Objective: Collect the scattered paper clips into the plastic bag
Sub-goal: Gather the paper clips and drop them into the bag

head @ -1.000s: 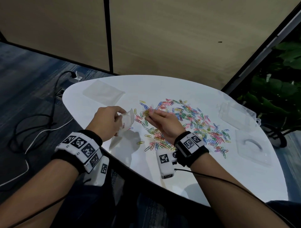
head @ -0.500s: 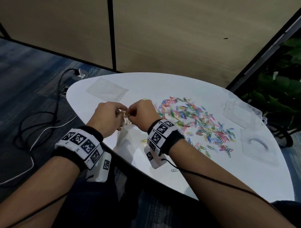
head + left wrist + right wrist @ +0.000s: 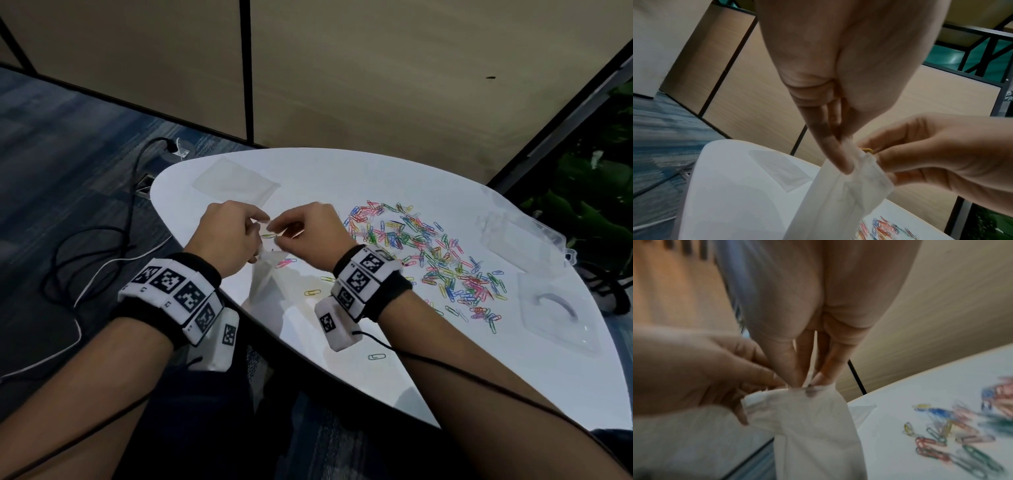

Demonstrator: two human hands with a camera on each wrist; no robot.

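Note:
My left hand (image 3: 257, 229) pinches the top edge of a small clear plastic bag (image 3: 265, 274), which hangs down to the white table (image 3: 342, 178). My right hand (image 3: 276, 229) is at the bag's mouth and pinches a yellow paper clip (image 3: 867, 150) between thumb and fingers. In the left wrist view the bag (image 3: 849, 194) hangs from my left fingertips (image 3: 840, 164). The right wrist view shows the bag (image 3: 813, 426) just under my right fingertips (image 3: 818, 379). A wide scatter of coloured paper clips (image 3: 428, 253) lies on the table to the right of my hands.
A second flat plastic bag (image 3: 236, 183) lies at the table's back left. A clear plastic box (image 3: 520, 236) and its lid (image 3: 555, 311) sit at the right. Single clips (image 3: 376, 356) lie near the front edge. Cables (image 3: 85, 257) run over the floor at the left.
My right hand left the pile and carried a clip leftward to the bag's mouth, where it now stays. My left hand kept holding the bag.

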